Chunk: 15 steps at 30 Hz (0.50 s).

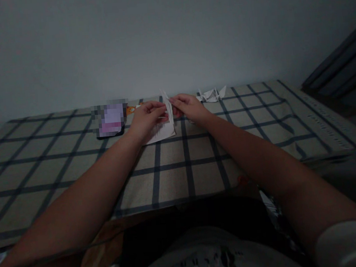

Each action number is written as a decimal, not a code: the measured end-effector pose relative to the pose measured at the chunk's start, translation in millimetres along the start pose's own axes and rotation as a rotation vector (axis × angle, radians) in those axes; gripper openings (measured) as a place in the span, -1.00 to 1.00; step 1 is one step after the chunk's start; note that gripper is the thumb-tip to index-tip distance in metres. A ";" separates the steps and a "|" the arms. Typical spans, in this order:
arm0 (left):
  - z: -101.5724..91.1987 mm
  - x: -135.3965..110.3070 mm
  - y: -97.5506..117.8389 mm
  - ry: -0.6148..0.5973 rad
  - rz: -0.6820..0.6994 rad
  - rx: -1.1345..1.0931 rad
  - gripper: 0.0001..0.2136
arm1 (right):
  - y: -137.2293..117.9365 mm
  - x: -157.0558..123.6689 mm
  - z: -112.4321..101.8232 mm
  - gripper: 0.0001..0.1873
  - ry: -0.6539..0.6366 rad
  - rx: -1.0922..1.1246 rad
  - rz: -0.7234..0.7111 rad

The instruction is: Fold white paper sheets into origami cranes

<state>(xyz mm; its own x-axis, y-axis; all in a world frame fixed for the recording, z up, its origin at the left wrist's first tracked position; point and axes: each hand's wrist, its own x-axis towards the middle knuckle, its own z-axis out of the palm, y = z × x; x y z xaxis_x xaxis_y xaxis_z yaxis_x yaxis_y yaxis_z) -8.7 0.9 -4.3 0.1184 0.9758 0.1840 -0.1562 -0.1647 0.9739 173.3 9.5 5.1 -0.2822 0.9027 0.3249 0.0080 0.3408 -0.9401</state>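
A narrow piece of folded white paper stands upright between my two hands, its pointed tips facing up. My left hand pinches it from the left with thumb and fingers. From the other side, my right hand grips it near the top with thumb and forefinger. Under my left hand lies a flat white sheet of paper, partly covered by the hand. Just beyond my right hand sits a folded paper crane with its points raised.
A phone with a blurred-out screen lies at the back left. The checked tablecloth covers the table, which meets a plain wall behind. Dark folded fabric hangs at the far right.
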 end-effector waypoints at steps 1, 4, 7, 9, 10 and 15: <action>-0.1 -0.6 0.5 -0.014 -0.003 -0.008 -0.78 | 0.1 0.2 0.0 -0.44 0.014 -0.002 0.004; 0.4 -2.5 2.5 -0.053 -0.023 -0.055 -0.77 | 1.2 1.4 0.2 -0.44 0.050 0.000 0.011; 1.7 -3.8 3.3 -0.075 -0.030 -0.078 -0.65 | 1.3 1.5 0.6 -0.45 0.053 0.004 0.011; 2.6 -4.4 3.1 -0.076 -0.025 -0.051 -0.58 | 0.7 1.0 0.9 -0.46 0.033 0.005 0.002; 3.1 -4.6 3.0 -0.072 -0.022 -0.033 -0.56 | 0.6 0.7 0.9 -0.46 0.021 0.004 -0.004; 3.0 -4.0 3.0 -0.045 -0.024 -0.001 -0.66 | 3.8 1.0 -2.1 -0.52 -0.017 -0.001 -0.038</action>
<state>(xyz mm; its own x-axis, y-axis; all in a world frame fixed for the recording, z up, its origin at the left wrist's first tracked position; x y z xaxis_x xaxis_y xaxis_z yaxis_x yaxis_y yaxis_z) -6.7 -3.9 -1.7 0.1657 0.9720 0.1668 -0.1540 -0.1416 0.9779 175.0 12.2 2.1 -0.2982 0.8845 0.3589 -0.0018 0.3755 -0.9268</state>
